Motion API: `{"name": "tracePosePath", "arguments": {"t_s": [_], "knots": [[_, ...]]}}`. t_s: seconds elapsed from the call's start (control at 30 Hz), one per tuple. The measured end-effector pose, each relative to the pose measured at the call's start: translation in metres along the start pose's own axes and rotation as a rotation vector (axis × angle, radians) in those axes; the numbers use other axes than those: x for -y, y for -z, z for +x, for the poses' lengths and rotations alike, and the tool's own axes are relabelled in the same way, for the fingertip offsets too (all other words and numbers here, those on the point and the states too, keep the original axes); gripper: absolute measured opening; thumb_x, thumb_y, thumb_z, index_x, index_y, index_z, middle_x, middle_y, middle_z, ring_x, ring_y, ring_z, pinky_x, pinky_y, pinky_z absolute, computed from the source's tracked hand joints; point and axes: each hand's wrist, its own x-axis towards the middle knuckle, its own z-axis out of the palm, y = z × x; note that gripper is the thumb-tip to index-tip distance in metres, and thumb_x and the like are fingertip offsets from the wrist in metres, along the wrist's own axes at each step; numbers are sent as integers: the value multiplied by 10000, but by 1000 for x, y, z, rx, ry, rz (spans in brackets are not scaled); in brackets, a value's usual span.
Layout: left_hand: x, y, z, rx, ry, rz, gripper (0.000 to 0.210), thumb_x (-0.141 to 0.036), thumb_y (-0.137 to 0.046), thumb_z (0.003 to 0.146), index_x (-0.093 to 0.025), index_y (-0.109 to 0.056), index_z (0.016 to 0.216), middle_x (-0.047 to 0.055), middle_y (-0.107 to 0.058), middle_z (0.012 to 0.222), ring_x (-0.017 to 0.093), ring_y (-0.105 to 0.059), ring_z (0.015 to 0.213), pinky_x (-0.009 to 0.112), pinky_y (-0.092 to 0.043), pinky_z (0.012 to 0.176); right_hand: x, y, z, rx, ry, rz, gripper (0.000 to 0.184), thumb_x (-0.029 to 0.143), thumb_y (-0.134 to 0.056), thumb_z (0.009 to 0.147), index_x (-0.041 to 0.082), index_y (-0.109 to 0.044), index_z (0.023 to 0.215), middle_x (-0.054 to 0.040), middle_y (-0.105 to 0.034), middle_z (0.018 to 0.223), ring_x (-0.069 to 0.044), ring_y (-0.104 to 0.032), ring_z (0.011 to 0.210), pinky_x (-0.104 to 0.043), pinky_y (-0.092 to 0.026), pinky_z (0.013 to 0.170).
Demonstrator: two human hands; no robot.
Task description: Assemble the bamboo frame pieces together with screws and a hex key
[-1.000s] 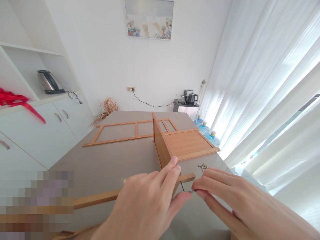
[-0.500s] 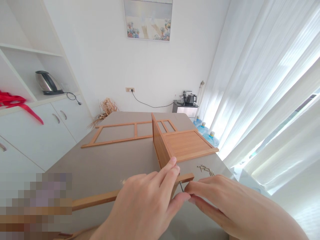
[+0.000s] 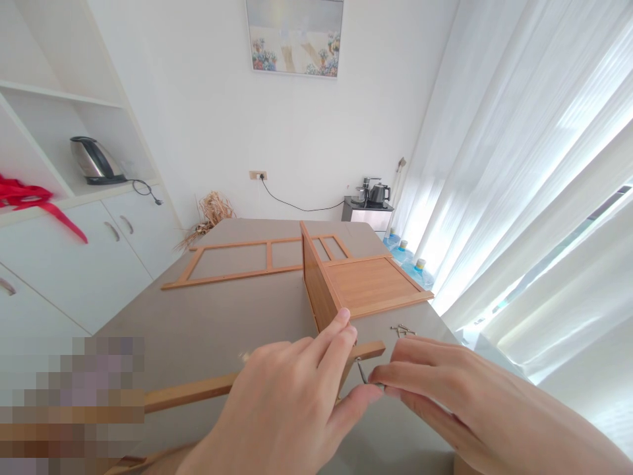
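Observation:
My right hand [image 3: 440, 382] pinches a thin, bent metal hex key [image 3: 362, 372] between thumb and fingertips. The key's tip meets a screw head at the end of a wooden frame [image 3: 370, 349]. My left hand [image 3: 291, 396] grips that frame where it joins an upright wooden panel [image 3: 319, 290]. Its fingers point along the joint, and its thumb reaches toward the key, close to my right fingertips. Much of the joint is hidden behind my left hand. Just beyond my right hand lie several loose screws [image 3: 403, 329].
On the grey table [image 3: 222, 316] lie an open wooden frame [image 3: 227, 245] at left and a panelled one [image 3: 373, 284] at right. Blue water bottles [image 3: 414, 269] stand by the curtain. A person's blurred-out part [image 3: 93, 389] is at lower left.
My right hand has turned and shifted slightly right, swinging the hex key's free end with it. The loose screws are now partly covered. My left hand stays in place.

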Motion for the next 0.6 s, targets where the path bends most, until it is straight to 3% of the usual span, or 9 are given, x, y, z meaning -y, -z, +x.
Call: {"name": "tracePosePath", "arguments": {"t_s": [0.6], "knots": [[0, 0, 0, -2, 18, 9, 437, -484, -486, 1036, -169, -528, 1335, 62, -670, 1373, 236, -789, 794, 374, -658, 605, -2, -5, -6, 15, -33, -63, 302, 263, -359, 1087, 287, -647, 1002, 2, -591, 876, -133, -611, 694, -284, -463, 626]]}}
